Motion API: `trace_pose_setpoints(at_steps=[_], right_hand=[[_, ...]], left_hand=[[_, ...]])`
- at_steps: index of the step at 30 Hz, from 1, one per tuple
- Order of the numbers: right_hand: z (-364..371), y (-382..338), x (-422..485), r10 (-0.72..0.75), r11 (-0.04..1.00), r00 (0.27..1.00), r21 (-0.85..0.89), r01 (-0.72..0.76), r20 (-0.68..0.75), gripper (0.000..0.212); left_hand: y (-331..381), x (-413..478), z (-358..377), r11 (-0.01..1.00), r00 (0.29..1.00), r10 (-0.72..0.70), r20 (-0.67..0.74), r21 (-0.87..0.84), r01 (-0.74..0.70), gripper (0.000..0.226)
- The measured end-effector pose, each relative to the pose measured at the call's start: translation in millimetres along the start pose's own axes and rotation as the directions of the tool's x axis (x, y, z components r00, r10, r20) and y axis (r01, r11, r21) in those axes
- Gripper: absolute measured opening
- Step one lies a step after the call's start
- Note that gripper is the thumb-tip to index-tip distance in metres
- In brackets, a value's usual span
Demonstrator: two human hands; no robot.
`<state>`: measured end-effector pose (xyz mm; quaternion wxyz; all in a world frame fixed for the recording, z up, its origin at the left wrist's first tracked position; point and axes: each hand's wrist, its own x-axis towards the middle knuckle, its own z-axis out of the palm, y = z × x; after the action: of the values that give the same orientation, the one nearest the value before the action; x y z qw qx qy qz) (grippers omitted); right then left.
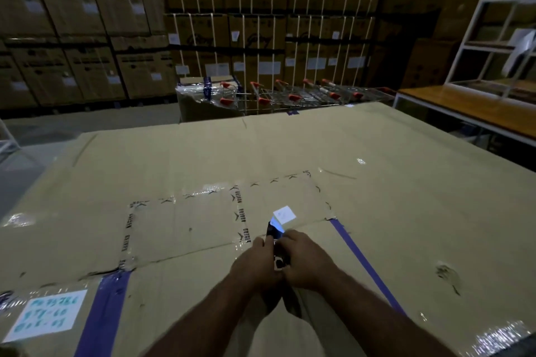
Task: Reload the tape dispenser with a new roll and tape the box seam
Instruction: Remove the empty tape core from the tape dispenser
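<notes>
A large flat cardboard box [290,148] fills the foreground, with a seam [185,253] running across it from lower left to upper right. Both hands meet over the seam near the box's middle. My left hand [255,264] and my right hand [304,258] grip a dark tape dispenser [274,230] between them; its tip with a shiny blue tape end pokes out past the fingers. Most of the dispenser is hidden by the hands. No roll of tape shows separately.
Purple tape strips [365,264] and clear printed tape [242,216] cross the box top. A white label [48,314] sits at the near left. Shopping trolleys [290,95] stand beyond the box, a wooden table [464,107] and white rack at right, stacked cartons behind.
</notes>
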<state>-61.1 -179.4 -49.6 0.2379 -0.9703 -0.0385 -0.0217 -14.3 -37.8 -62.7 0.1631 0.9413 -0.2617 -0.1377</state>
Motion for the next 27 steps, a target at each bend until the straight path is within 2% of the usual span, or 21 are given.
trace_pose_setpoints(at_steps=[2,5,10,12,14,17,21,25,27], right_hand=[[-2,3,1,-0.014,1.0,0.999,-0.004,0.014,0.03,0.051],[-2,6,4,-0.025,0.999,0.998,-0.044,0.028,0.065,0.052],[7,8,7,0.06,0.992,0.996,-0.119,-0.052,0.061,0.045],[14,6,6,0.139,0.987,0.989,-0.082,-0.135,0.053,0.043],[22,8,7,0.149,0.986,0.987,-0.08,-0.144,0.057,0.048],[20,9,12,0.175,0.984,0.983,-0.034,-0.173,0.059,0.041],[14,10,27,0.225,0.973,0.97,-0.065,-0.22,0.091,0.045],[12,7,37,0.242,0.967,0.966,-0.101,-0.233,0.095,0.036],[12,6,40,0.234,0.964,0.969,-0.147,-0.22,0.083,0.032]], left_hand=[[0,1,-1,1.0,1.0,-0.008,0.006,-0.009,0.008,0.084],[1,3,-3,1.0,1.0,-0.004,0.011,-0.01,0.004,0.086],[-1,5,-7,0.997,0.998,0.054,0.015,-0.061,-0.053,0.078],[-6,8,-8,0.991,0.996,0.091,0.015,-0.097,-0.089,0.072],[-13,10,-8,0.99,0.994,0.107,0.034,-0.101,-0.103,0.062],[-20,12,-13,0.993,0.99,0.12,0.078,-0.029,-0.118,0.062],[-27,17,-29,0.973,0.976,0.067,0.209,0.203,-0.11,0.093],[-22,14,-33,0.957,0.983,0.068,0.172,0.266,-0.113,0.082],[-16,12,-29,0.959,0.986,0.05,0.16,0.267,-0.092,0.084]])
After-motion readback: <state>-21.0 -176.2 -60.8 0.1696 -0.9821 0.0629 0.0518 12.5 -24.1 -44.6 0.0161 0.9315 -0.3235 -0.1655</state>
